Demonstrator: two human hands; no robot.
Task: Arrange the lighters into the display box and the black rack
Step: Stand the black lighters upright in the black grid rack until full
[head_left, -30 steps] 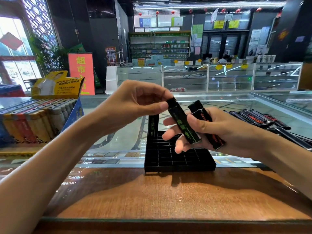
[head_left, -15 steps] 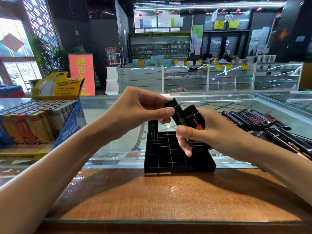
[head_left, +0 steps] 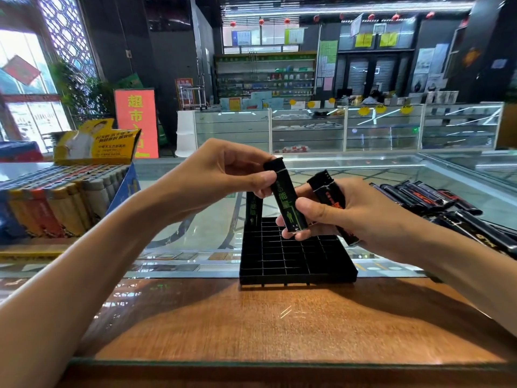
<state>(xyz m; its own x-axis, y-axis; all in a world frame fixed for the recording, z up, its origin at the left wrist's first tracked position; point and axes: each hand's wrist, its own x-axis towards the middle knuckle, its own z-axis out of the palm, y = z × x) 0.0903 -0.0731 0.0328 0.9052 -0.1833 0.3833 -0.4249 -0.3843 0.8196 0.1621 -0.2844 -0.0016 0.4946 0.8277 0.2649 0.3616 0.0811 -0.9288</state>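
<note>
Above the black rack (head_left: pixel 293 253), a moulded plastic grid of small square cells on the glass-and-wood desk (head_left: pixel 251 317), the left hand (head_left: pixel 223 175) pinches the top of a slim glossy black lighter with green print (head_left: pixel 286 203). The right hand (head_left: pixel 349 217) grips that lighter's lower part and also clasps a red-printed lighter (head_left: pixel 330 197). One green-printed lighter (head_left: pixel 253 208) stands upright in the rack's far-left corner. Loose black lighters (head_left: pixel 447 203) lie heaped at right; the cardboard display box (head_left: pixel 56 197) sits left, packed with ribbed coloured lighters.
</note>
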